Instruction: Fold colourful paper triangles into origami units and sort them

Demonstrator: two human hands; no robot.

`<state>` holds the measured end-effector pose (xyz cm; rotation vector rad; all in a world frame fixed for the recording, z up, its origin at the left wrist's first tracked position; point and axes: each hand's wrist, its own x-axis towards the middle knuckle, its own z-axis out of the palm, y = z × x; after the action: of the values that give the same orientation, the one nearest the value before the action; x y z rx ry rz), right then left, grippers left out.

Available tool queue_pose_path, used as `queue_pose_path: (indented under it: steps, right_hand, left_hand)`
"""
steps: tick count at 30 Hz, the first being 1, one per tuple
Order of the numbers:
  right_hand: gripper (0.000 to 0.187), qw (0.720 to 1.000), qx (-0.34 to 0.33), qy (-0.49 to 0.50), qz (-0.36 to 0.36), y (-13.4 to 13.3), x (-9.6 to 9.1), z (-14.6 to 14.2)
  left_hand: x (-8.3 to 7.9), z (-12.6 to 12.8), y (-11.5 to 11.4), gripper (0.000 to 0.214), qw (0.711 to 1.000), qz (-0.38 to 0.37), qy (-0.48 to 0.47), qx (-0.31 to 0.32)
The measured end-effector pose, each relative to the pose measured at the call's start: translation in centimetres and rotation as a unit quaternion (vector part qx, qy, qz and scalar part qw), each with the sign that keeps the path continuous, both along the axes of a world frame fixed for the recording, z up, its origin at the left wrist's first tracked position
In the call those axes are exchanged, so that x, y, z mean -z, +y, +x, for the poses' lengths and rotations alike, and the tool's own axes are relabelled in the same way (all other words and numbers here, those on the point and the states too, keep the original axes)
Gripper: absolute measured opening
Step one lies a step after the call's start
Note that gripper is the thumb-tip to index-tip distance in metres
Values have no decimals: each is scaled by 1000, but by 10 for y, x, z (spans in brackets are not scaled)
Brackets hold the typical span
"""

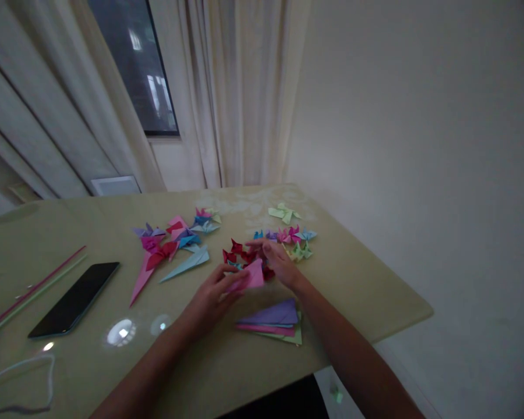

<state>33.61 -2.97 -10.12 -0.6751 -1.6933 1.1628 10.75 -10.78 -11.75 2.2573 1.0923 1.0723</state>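
My left hand (216,294) and my right hand (277,259) meet over the table (367,291), both pinched on one pink folded paper piece (255,274). Red folded paper flowers (236,251) lie right behind the pink piece. A small stack of folded papers (274,321), purple on top with pink and green below, lies just in front of my hands. Further back sit more paper flowers in blue, pink and green (294,238), and a light green one (283,213) lies alone beyond them.
Another cluster of coloured paper flowers and long pointed folds (174,244) lies to the left. A dark phone (75,298) rests face up further left, beside thin pink and green sticks (39,291). A white cable (21,378) loops near the front left. Curtains and a window stand behind.
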Motion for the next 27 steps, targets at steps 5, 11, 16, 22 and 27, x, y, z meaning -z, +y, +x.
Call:
queue_pose_path:
  steps: [5, 11, 16, 22, 27]
  right_hand:
    - [68, 997, 71, 24, -11, 10, -1, 7]
    - [63, 998, 56, 6, -13, 11, 2, 5]
    - [62, 998, 52, -5, -18, 9, 3, 5]
    - [63, 999, 47, -7, -16, 8, 4, 4]
    - [61, 999, 41, -2, -9, 8, 5, 4]
  left_hand:
    - [10, 21, -9, 38, 992, -33, 24, 116]
    - [5, 33, -17, 37, 980, -22, 115, 158]
    - [4, 9, 1, 31, 992, 5, 120, 22]
    - [8, -70, 32, 33, 883, 3, 291, -368]
    - [2, -80, 35, 31, 884, -19, 291, -365]
